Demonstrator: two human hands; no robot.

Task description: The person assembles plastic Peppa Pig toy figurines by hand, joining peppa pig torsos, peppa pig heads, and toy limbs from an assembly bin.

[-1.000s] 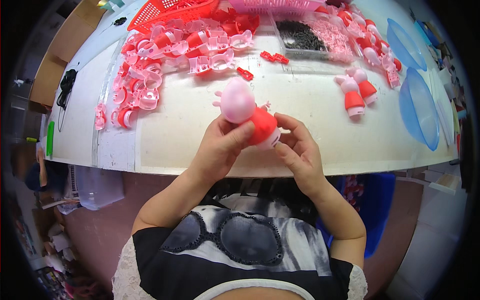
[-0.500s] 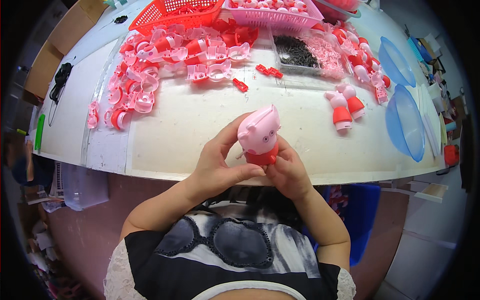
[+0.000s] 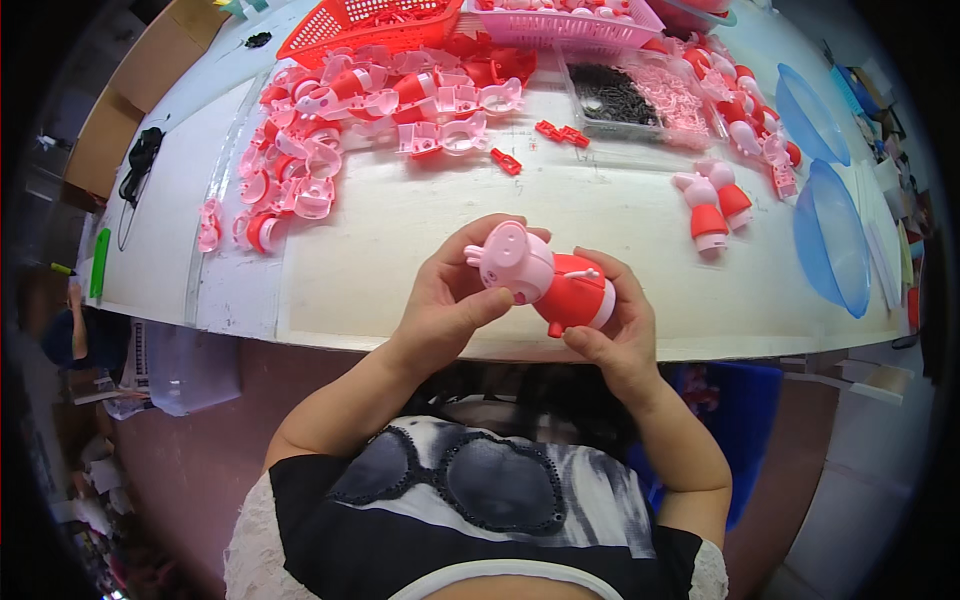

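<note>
A pink and red plastic pig figure [image 3: 575,284] lies sideways between my two hands, just above the table's near edge. My left hand [image 3: 447,285] is closed round its pink head, thumb pressed near the cheek. The lower end of the red body sits in the grip of my right hand [image 3: 622,325], with the thumb underneath at the near side. One small pale arm shows on the body's upper side. Farther off to the right, two similar figures [image 3: 708,222] rest side by side on the table.
Loose pink and red shell parts [image 3: 310,165] are heaped at the left. Small red pieces [image 3: 562,134] lie mid-table. A clear tray [image 3: 640,134] holds black and pink bits. Red [image 3: 310,42] and pink baskets [image 3: 560,30] stand behind; blue bowls [image 3: 832,240] sit at right.
The pig figure has turned from upright to lying sideways, its base now toward the right. My right hand has shifted right to the base; my left hand stays at the head.
</note>
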